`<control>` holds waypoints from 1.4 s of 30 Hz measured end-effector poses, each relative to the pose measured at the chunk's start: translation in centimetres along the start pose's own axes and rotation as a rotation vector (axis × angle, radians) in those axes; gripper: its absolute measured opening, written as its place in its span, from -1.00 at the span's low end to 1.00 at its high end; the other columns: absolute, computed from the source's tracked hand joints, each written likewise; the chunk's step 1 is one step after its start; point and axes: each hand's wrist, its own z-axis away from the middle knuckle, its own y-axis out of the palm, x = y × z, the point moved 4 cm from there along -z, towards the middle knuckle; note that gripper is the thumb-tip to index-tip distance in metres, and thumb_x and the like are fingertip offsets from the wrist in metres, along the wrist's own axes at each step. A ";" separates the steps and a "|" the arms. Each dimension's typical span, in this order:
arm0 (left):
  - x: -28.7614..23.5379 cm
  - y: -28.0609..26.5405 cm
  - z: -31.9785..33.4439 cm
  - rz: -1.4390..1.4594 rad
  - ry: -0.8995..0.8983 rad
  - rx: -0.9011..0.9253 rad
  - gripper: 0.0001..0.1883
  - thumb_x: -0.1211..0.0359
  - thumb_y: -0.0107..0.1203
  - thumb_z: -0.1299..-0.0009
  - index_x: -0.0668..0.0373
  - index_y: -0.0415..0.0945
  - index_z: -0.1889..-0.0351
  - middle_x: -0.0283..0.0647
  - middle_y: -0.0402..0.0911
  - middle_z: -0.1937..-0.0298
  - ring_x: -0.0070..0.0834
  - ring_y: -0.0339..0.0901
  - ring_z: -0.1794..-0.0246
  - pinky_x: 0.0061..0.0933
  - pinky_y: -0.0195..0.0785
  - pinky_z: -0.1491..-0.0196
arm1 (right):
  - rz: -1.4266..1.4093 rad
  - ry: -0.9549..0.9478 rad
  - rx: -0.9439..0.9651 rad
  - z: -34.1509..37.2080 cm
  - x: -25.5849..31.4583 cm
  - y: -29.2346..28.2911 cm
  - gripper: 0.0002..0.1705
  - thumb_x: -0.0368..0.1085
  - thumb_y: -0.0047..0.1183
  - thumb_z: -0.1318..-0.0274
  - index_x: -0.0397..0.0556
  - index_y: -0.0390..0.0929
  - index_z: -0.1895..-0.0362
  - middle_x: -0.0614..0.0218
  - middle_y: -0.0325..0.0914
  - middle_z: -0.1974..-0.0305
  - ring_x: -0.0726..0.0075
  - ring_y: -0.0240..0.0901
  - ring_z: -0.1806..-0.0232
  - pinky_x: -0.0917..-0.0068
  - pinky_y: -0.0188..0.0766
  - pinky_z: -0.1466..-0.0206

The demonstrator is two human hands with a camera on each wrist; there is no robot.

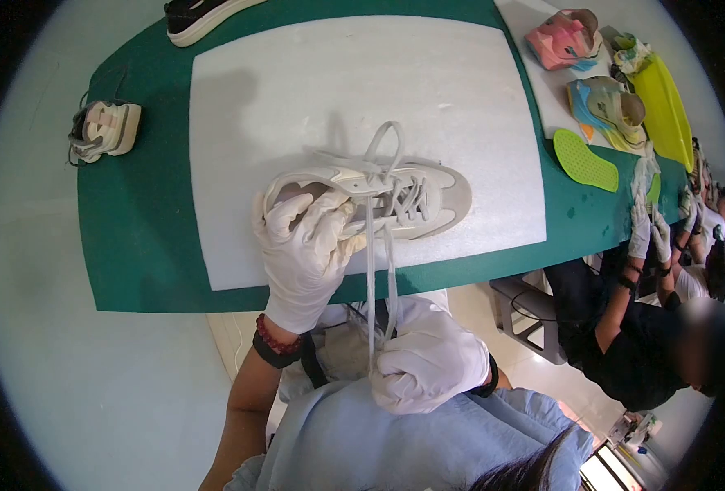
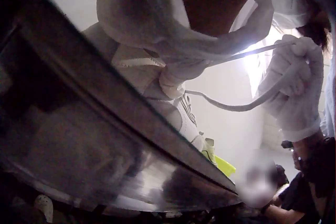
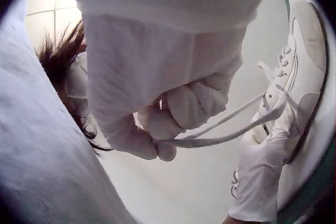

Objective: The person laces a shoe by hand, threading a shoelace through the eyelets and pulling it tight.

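A white lace-up sneaker (image 1: 448,192) lies on the white board, toe to the right in the head view. My gloved left hand (image 1: 305,245) grips it at the collar, fingers curled into the opening by the tongue. Pulled toward my body, the white shoelace (image 1: 371,286) runs taut from the eyelets to my gloved right hand (image 1: 428,360). That hand's fingers are curled, and thumb and forefinger pinch the shoelace (image 3: 231,137) in the right wrist view. Another part of the shoelace (image 1: 391,135) stands up in a loop over the shoe. In the left wrist view a strand sags between the hands.
Beneath the shoe, the white board (image 1: 338,74) covers much of the green table (image 1: 150,254). A small shoe (image 1: 105,131) sits at left, a dark shoe (image 1: 203,16) at the far edge. Colourful shoes (image 1: 608,106), a green insole (image 1: 585,161) and another person (image 1: 624,327) are at right.
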 end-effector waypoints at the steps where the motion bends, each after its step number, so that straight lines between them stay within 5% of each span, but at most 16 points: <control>1: 0.0 0.0 0.0 0.000 -0.001 0.003 -0.63 0.05 0.36 -0.15 0.06 0.71 0.19 -0.50 0.70 -0.05 -0.38 0.33 -0.18 0.13 0.01 -0.46 | 0.001 0.010 -0.003 0.3 -0.1 0.1 -0.86 -0.25 0.35 0.04 0.10 0.65 0.37 0.44 0.58 0.43 0.25 0.56 0.48 0.34 0.47 0.40; 5: -0.1 -0.4 -0.1 -0.008 0.031 0.048 -0.66 0.20 0.42 -0.21 0.13 0.74 0.09 -0.37 0.69 -0.07 -0.25 0.31 -0.16 -0.27 0.22 -0.31 | -0.018 -0.063 0.084 0.5 0.3 0.5 -0.84 -0.22 0.32 0.00 0.09 0.66 0.32 0.41 0.58 0.37 0.24 0.56 0.44 0.34 0.47 0.38; 14: -0.4 -0.7 -0.3 -0.042 0.027 0.033 -0.61 0.10 0.37 -0.19 0.09 0.74 0.10 -0.41 0.70 -0.08 -0.28 0.30 -0.15 -0.22 0.20 -0.33 | -0.168 -0.154 0.476 -1.9 1.0 1.1 -0.75 -0.08 0.27 -0.08 0.12 0.65 0.20 0.33 0.63 0.25 0.24 0.58 0.34 0.35 0.49 0.30; 17: -0.2 -0.5 -0.4 -0.005 0.020 0.040 -0.61 0.10 0.37 -0.19 0.08 0.74 0.10 -0.44 0.71 -0.06 -0.28 0.29 -0.18 -0.23 0.16 -0.37 | -0.233 -0.063 0.337 -2.7 0.1 -0.5 -0.76 -0.07 0.23 -0.15 0.13 0.64 0.19 0.31 0.62 0.25 0.24 0.57 0.37 0.36 0.47 0.34; 19: -0.2 -0.4 -0.4 0.024 0.003 -0.005 -0.64 0.05 0.32 -0.23 0.05 0.73 0.13 -0.54 0.69 -0.05 -0.33 0.31 -0.15 -0.01 0.10 -0.39 | -0.295 0.026 0.160 -2.6 -1.1 -2.4 -0.83 -0.11 0.19 -0.24 0.12 0.64 0.22 0.32 0.58 0.32 0.23 0.53 0.47 0.37 0.41 0.46; 24: -0.2 -0.7 -0.2 0.005 0.022 -0.008 -0.62 0.05 0.34 -0.18 -0.02 0.72 0.10 -0.53 0.66 -0.04 -0.30 0.33 -0.17 0.18 0.09 -0.38 | -0.415 0.069 0.080 -2.3 -2.0 -7.1 -0.78 -0.39 0.27 0.04 -0.25 0.74 0.26 0.27 0.62 0.47 0.26 0.57 0.53 0.37 0.36 0.51; 26: -0.3 -0.6 -0.2 -0.014 0.029 -0.067 -0.59 0.07 0.37 -0.13 -0.06 0.72 0.07 -0.49 0.64 -0.06 -0.25 0.33 -0.19 0.23 0.10 -0.37 | -0.328 0.026 0.094 -4.3 -1.8 -8.9 -0.68 -0.38 0.31 -0.03 -0.18 0.68 0.08 0.22 0.65 0.41 0.25 0.58 0.54 0.39 0.38 0.52; 28: 0.3 -0.2 0.4 -0.007 0.040 0.049 -0.53 0.15 0.39 -0.06 -0.09 0.72 0.00 -0.44 0.59 -0.10 -0.16 0.34 -0.20 0.35 0.08 -0.38 | -0.256 -0.025 0.066 -5.3 -1.1 -9.1 -0.39 -0.34 0.36 -0.13 -0.01 0.55 -0.31 0.15 0.69 0.24 0.25 0.60 0.52 0.45 0.45 0.49; 31: 0.1 -0.6 0.1 -0.040 0.055 0.064 -0.58 0.03 0.31 -0.15 -0.06 0.73 0.06 -0.46 0.57 -0.11 -0.22 0.25 -0.26 0.35 0.02 -0.41 | -0.109 0.095 -0.091 -7.2 -1.8 -9.1 -0.22 -0.35 0.40 -0.01 -0.05 0.49 -0.39 0.14 0.70 0.08 0.31 0.64 0.37 0.46 0.52 0.22; 35: -0.3 -1.8 -0.9 0.046 0.069 0.032 -0.66 0.03 0.28 -0.19 -0.03 0.71 0.18 -0.43 0.61 0.00 -0.28 0.30 -0.17 0.19 0.11 -0.29 | 0.061 0.303 -0.218 -10.5 -2.2 -8.2 -0.17 -0.41 0.42 0.07 -0.07 0.48 -0.39 0.28 0.68 0.27 0.21 0.67 0.32 0.33 0.57 0.25; 38: 0.3 -1.3 -0.3 0.155 -0.016 -0.065 -0.68 0.03 0.28 -0.20 -0.05 0.70 0.17 -0.41 0.61 -0.01 -0.26 0.32 -0.17 0.14 0.11 -0.27 | 0.058 0.083 -0.215 -13.7 -1.8 -6.3 -0.24 -0.53 0.29 0.01 -0.14 0.43 -0.37 0.28 0.70 0.19 0.40 0.62 0.38 0.46 0.51 0.28; 39: 0.8 0.1 0.9 0.259 -0.105 -0.118 -0.67 0.03 0.27 -0.21 -0.06 0.70 0.16 -0.41 0.60 -0.02 -0.25 0.34 -0.18 0.15 0.11 -0.26 | 0.145 0.114 -0.215 -15.3 -0.8 -5.5 -0.44 -0.37 0.29 -0.11 -0.13 0.51 -0.23 0.28 0.71 0.18 0.31 0.65 0.36 0.37 0.56 0.28; 42: 1.1 0.6 2.1 0.265 -0.103 -0.128 -0.67 0.02 0.28 -0.22 -0.08 0.69 0.14 -0.42 0.59 -0.08 -0.23 0.34 -0.21 0.19 0.06 -0.31 | 0.218 -0.010 0.179 -17.9 -1.3 -1.3 -0.59 -0.19 0.19 -0.23 -0.09 0.57 -0.11 0.29 0.69 0.25 0.16 0.65 0.35 0.25 0.58 0.24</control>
